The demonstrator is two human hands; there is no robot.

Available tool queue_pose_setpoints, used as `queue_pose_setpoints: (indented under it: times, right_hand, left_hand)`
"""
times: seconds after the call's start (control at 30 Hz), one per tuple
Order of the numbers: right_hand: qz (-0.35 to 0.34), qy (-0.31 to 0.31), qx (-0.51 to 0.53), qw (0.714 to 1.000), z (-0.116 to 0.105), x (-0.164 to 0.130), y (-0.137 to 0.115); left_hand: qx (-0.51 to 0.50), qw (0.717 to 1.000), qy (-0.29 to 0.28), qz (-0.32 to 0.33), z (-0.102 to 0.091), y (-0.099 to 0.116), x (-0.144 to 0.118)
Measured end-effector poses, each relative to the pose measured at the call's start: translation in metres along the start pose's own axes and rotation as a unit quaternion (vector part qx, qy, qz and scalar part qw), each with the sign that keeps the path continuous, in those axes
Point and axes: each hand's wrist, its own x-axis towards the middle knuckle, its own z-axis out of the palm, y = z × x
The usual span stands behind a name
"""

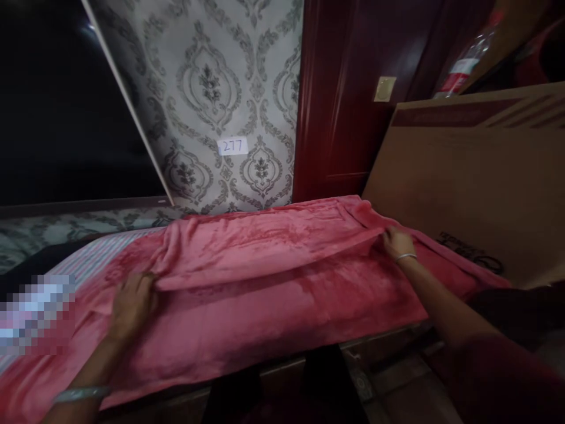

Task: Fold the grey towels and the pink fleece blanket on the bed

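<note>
Both hands, left (132,303) and right (397,242), gripping pink blanket's (273,294) folded edge, cardboard box (477,188) just beside.

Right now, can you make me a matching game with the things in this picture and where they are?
Things:
1. left hand
2. right hand
3. paper tag marked 277
4. plastic bottle

Places:
A. stuck on the patterned wallpaper
B. on the fold of the pink blanket, near its striped end
C. up high, behind the cardboard box
D. pinching the blanket's folded edge beside the box

Pairs: 1-B, 2-D, 3-A, 4-C
</note>
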Motion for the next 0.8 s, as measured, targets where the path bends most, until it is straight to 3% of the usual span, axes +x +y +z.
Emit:
queue_pose_setpoints:
  times: [0.1,0.2,0.37,0.5,0.6,0.67,0.8]
  right_hand:
    - [-0.028,0.016,0.03,0.999,0.003,-0.01,0.016]
    - [-0.063,-0.008,0.055,0.996,0.009,-0.02,0.029]
    - [-0.091,-0.018,0.068,0.993,0.023,-0.039,0.039]
    - [-0.105,-0.005,0.013,0.994,0.018,-0.046,0.031]
    - [-0.036,-0.022,-0.045,0.998,-0.001,-0.042,0.011]
    - [0.045,-0.069,-0.037,0.996,-0.012,-0.035,-0.003]
    - [0.055,-0.054,-0.013,0.997,-0.01,-0.013,-0.014]
  left_hand:
    - [-0.026,0.999,-0.021,-0.04,-0.003,-0.003,0.001]
    - [-0.085,0.995,-0.051,0.018,0.001,0.006,-0.011]
    - [-0.108,0.989,-0.044,0.088,-0.001,0.025,-0.041]
    - [-0.127,0.981,-0.108,0.104,-0.008,0.026,-0.037]
    - [-0.157,0.974,-0.117,0.116,-0.008,0.025,-0.027]
    - [-0.169,0.974,-0.12,0.093,-0.004,0.025,-0.021]
    - [-0.171,0.98,-0.091,-0.053,-0.001,0.023,-0.016]
